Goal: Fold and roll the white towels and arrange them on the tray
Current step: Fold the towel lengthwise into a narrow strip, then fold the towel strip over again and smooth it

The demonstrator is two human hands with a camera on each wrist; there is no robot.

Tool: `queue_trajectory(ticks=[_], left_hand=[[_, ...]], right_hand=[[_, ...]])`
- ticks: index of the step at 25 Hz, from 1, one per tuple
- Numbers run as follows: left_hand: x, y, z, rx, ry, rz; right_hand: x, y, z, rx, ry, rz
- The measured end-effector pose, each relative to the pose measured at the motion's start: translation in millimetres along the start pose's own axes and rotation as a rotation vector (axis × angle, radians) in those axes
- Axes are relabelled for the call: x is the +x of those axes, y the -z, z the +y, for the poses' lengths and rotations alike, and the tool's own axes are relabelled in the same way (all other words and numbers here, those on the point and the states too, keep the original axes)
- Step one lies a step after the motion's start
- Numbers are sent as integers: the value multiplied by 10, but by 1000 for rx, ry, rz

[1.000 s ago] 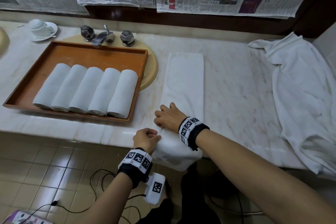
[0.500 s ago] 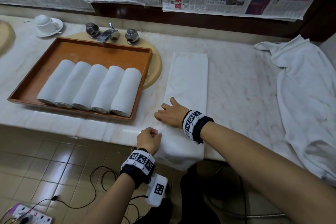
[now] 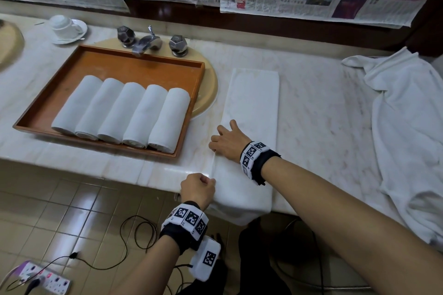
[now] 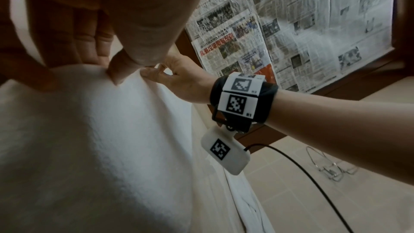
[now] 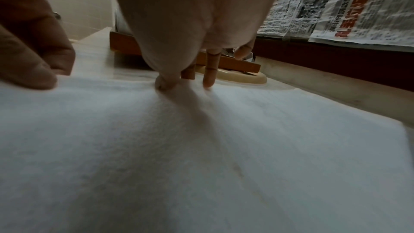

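A wooden tray (image 3: 143,61) on the marble counter holds several rolled white towels (image 3: 134,112) side by side. To its right a long folded white towel (image 3: 254,103) lies flat, its near end hanging over the counter's front edge. My right hand (image 3: 215,141) rests on the towel's left edge, and in the left wrist view this right hand (image 4: 156,72) pinches that edge. My left hand (image 3: 206,182) is a fist gripping the same edge at the counter front; its curled fingers (image 4: 98,49) dig into the cloth (image 4: 100,139). The right wrist view shows fingertips (image 5: 208,81) down on the towel (image 5: 201,148).
A loose crumpled white towel (image 3: 407,139) covers the counter's right end. A faucet (image 3: 146,42) stands behind the tray, over a beige basin (image 3: 208,93). A cup on a saucer (image 3: 64,27) sits back left. A power strip (image 3: 45,280) and cables lie on the tiled floor.
Both hands keep their hold on the towel's left edge. My left hand has drawn slightly nearer, to the counter's front edge, and the head view has shifted a little.
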State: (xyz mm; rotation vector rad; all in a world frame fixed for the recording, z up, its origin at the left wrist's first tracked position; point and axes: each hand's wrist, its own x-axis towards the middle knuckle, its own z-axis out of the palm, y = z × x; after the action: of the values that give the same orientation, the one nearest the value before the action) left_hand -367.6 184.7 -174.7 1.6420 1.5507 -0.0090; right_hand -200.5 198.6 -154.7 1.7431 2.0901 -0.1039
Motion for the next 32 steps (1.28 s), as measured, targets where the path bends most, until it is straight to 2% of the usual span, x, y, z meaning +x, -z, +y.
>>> queue_trajectory(ticks=[4,7,9,11,12,14,16,19,20,23,24,25,27,28,29,30,31,32], left_hand=[[96,31,197,83,26,17],[196,32,301,126,26,-19],[250,26,330,159,34,-41],[295,21,359,162,50,-45],[324,21,390,162,50,-40],[399,33,454,182,23,-19],[450,46,542,243,-26,21],[489,-126,802,440,-200,97],[494,-248,931,491,-295,63],[601,-607,1191,582,-597,-240],[714,-666,1172,601,-630,-285],[819,-673,1130,602,-597,-278],[964,-596,1130,525,-348,-139],[988,-572,1175,494,-267,-85],[996,-587,1254,481,-309,-71],[980,-617,1325,482,-439,-96],[1004,-646,1386,503,-575,-157],[1062,-650,1435,457,-633,-238]], right_hand=[[15,-30,160,40,9,10],[91,-4,301,19,-20,9],[168,-33,290,31,-45,94],[189,-133,204,143,-127,197],[158,-210,172,254,-203,200],[-1,-363,154,508,-430,94],[-214,-495,232,622,-622,31],[-423,-689,480,661,-725,-74],[-456,-740,545,673,-727,-98],[-498,-838,633,676,-684,-113],[-511,-853,650,666,-675,-105],[-532,-858,659,655,-673,-96],[-564,-867,713,638,-687,-63],[-567,-869,743,625,-696,-34],[-557,-861,794,610,-709,6],[-535,-849,842,593,-719,40],[-497,-828,909,578,-724,62],[-467,-805,979,572,-730,64]])
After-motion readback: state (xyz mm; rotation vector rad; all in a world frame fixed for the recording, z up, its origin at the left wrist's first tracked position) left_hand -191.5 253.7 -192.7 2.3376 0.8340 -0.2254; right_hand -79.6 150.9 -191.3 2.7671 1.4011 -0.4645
